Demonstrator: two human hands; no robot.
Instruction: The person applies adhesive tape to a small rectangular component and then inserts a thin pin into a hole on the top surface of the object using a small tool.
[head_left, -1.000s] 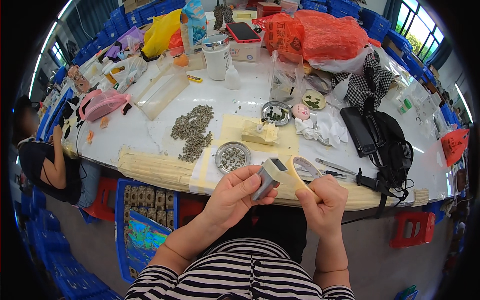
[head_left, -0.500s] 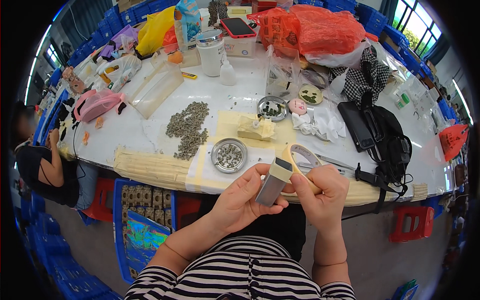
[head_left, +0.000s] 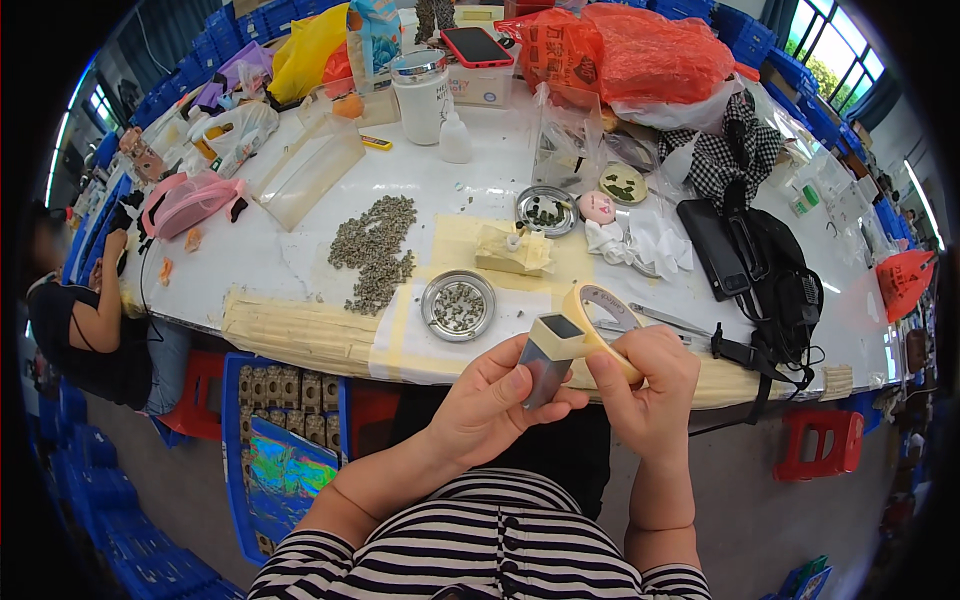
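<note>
My left hand point(head_left: 490, 405) is closed around a grey rectangular metal block point(head_left: 546, 372), held tilted above the table's front edge. Pale tape wraps the block's upper end, where a dark face shows. From that end a strip runs to a roll of masking tape point(head_left: 612, 310), which my right hand point(head_left: 650, 385) grips at its near side. Just beyond the hands, a round metal dish point(head_left: 458, 306) holds small metal parts. Behind it sits a tape-covered block point(head_left: 513, 250). A heap of small grey parts point(head_left: 375, 250) lies left of the dish.
Tweezers point(head_left: 670, 318) and a black bag point(head_left: 775, 290) lie right of my hands. Farther back are a white canister point(head_left: 420, 100), a squeeze bottle point(head_left: 455, 140) and red plastic bags point(head_left: 650, 55). Below stands a blue crate point(head_left: 235, 440). Another person point(head_left: 90, 310) sits at the left.
The block has turned slightly in my left hand, so more of its dark end face shows. A short stretch of tape now spans between block and roll. My view has shifted a little.
</note>
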